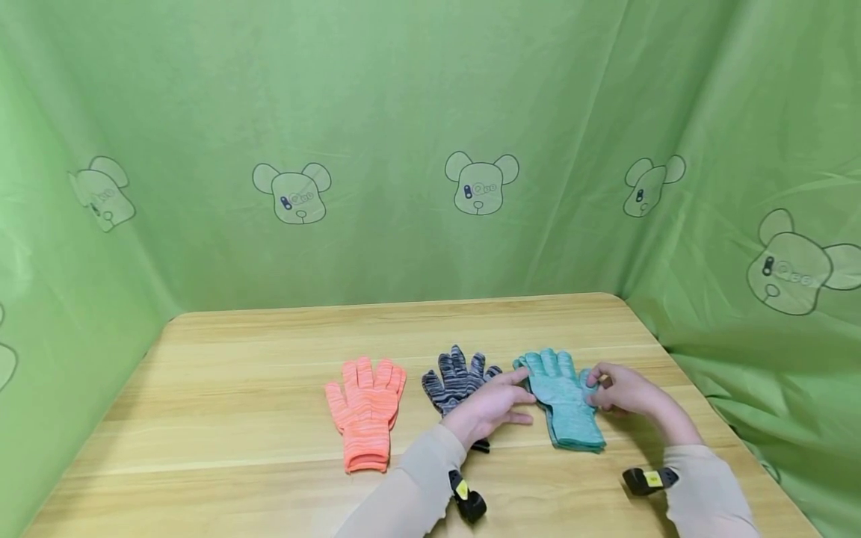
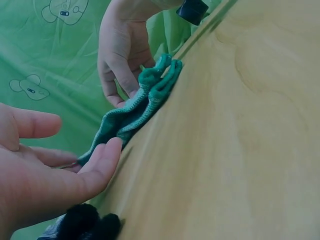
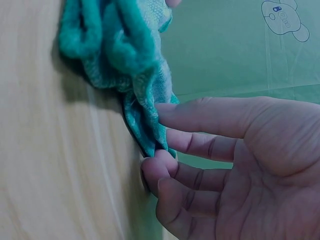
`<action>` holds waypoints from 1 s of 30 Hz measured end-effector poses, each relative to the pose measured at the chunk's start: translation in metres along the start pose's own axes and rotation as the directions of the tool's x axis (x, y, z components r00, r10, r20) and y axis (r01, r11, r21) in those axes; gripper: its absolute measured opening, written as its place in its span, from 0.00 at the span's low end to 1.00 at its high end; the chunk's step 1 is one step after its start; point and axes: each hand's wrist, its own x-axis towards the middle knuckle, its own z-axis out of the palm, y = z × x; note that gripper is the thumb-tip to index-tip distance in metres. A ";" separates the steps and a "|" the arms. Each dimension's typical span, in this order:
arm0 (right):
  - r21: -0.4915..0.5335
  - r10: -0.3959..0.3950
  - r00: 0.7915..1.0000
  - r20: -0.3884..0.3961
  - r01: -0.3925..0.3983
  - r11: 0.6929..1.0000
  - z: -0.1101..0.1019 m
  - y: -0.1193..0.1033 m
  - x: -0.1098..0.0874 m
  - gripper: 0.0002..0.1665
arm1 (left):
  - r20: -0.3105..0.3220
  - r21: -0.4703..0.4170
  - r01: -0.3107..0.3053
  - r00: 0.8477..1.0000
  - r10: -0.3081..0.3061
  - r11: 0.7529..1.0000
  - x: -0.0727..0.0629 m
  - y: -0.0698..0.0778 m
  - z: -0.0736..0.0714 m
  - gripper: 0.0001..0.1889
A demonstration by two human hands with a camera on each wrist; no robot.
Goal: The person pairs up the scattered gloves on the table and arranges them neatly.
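A pair of teal knitted gloves (image 1: pixel 568 407) lies stacked on the right half of the table, fingers pointing away and cuffs nearer me. My right hand (image 1: pixel 625 390) pinches the pair's right edge by the glove's thumb; in the right wrist view, its thumb (image 3: pixel 175 115) lies against the knit with fingertips tucked below. At the opposite edge, my left hand (image 1: pixel 491 407) holds its fingers extended, the tips right by the gloves. The left wrist view shows both layered cuffs (image 2: pixel 162 80) edge-on. Beneath the left hand lies a black-and-grey glove (image 1: pixel 457 377), partly hidden.
Orange knitted gloves (image 1: pixel 366 415) lie flat further left on the wooden table (image 1: pixel 222 418). Green curtains (image 1: pixel 390 246) printed with bear heads enclose the back and sides. Each wrist carries a black camera strap (image 1: pixel 649 480).
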 end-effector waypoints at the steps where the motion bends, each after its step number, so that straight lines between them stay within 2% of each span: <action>1: 0.001 0.000 1.000 0.001 0.000 1.000 0.000 0.000 0.000 0.18 | -0.001 -0.001 -0.003 1.000 0.003 1.000 0.000 -0.001 0.000 0.35; 4: -0.001 0.001 1.000 0.001 -0.001 1.000 0.000 0.000 0.000 0.18 | -0.004 -0.009 -0.018 1.000 0.018 1.000 0.002 -0.002 -0.001 0.37; 9: -0.003 -0.002 1.000 0.003 0.002 1.000 0.001 0.000 0.000 0.18 | -0.015 -0.011 -0.036 0.999 0.036 0.999 0.002 -0.002 -0.002 0.34; 15: -0.007 0.002 1.000 0.003 -0.002 1.000 0.002 0.000 0.001 0.18 | -0.003 0.011 -0.002 1.000 0.002 1.000 0.001 -0.003 -0.003 0.32; 22: -0.009 -0.003 1.000 -0.002 0.003 1.000 0.003 0.000 0.001 0.18 | 0.009 0.009 -0.001 1.000 0.001 1.000 0.002 -0.005 -0.003 0.34; 30: -0.022 -0.006 1.000 -0.007 0.006 1.000 0.003 0.001 0.002 0.18 | 0.024 -0.001 0.057 0.998 -0.057 0.998 0.002 -0.005 -0.003 0.36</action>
